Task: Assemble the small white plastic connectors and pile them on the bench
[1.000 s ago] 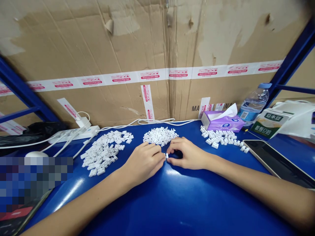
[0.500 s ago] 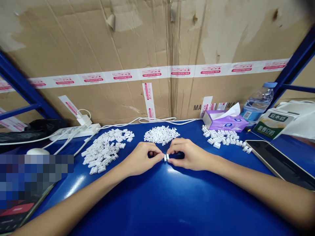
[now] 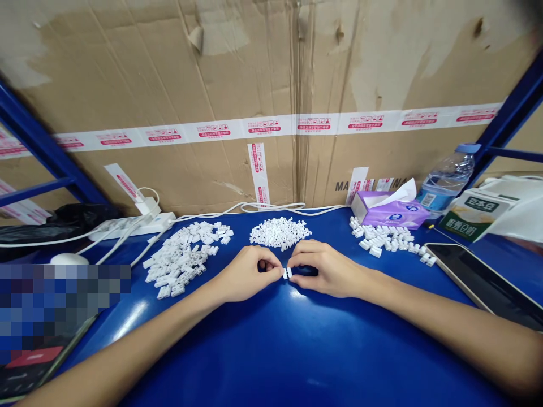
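Note:
My left hand point(image 3: 250, 274) is closed in a pinch at the left side of a small white plastic piece point(image 3: 287, 273). From the right, thumb and index finger of my right hand point(image 3: 331, 270) close on the same piece, whose two halves sit side by side. Its details are too small to make out. Just beyond my hands lies a heap of tiny white plastic parts point(image 3: 280, 233). Larger, block-like white plastic parts point(image 3: 182, 257) are heaped on the left. To the right, more white plastic pieces point(image 3: 388, 237) lie in a loose group.
A purple tissue box point(image 3: 390, 212), a water bottle point(image 3: 447, 178) and a green-and-white carton point(image 3: 477, 212) stand at the back right. A phone point(image 3: 487, 277) lies at right. A power strip point(image 3: 127, 226) with white cables is at back left, before a cardboard wall point(image 3: 203, 175).
The two white halves between my fingertips look closer together than before. My hands have hardly moved, and the whole view has shifted slightly.

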Demonstrator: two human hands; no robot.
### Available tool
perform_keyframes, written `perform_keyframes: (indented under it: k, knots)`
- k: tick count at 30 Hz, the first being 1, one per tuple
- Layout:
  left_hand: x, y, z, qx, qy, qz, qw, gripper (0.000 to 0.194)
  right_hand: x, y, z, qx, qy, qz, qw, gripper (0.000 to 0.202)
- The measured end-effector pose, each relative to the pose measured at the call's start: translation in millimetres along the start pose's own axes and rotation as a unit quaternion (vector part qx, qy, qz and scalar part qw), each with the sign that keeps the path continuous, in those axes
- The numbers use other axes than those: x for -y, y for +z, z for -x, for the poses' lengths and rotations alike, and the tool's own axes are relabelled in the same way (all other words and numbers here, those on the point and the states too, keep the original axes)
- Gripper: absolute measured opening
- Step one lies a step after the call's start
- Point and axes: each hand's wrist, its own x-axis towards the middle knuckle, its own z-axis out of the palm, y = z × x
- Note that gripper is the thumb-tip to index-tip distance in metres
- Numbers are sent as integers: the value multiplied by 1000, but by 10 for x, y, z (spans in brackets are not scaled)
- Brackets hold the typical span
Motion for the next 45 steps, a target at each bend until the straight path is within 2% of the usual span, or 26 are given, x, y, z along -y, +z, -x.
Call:
perform_keyframes:
  k: [3,9,17,22,26,32,35,39,42,45]
  knots:
    - [-9,-24,4,-5,1,0,1000,15,1,2,0,-5,1,-3,1000,15]
    - [-18,-77,4,47,10,3,999,19,1,13,-2,-5,-2,2,1000,16]
    - [-13,-63,11,28,20,-24,999,15,14,7,0,11,9,18,1000,15]
    - [-33,-99,42,-10,49,-105,993,15,16,3,-9,8,42,38,998,18]
    - [-55,-92,112,-26,72,-222,972,21,17,-5,-22,11,64,53,996,19]
    - [-194,-49,272,33,19,-372,928,48,28,-25,-17,6,83,85,993,20]
    - [-247,-2,331,69,-20,-391,918,62,68,-22,-11,7,96,124,988,24]
    - [-295,87,353,108,-43,-398,910,64,164,13,1,25,117,174,977,29]
    - [-312,127,343,104,-48,-397,911,65,242,42,11,35,125,195,972,30]
    - [-300,133,325,78,-53,-391,916,65,299,52,15,35,131,200,970,27]
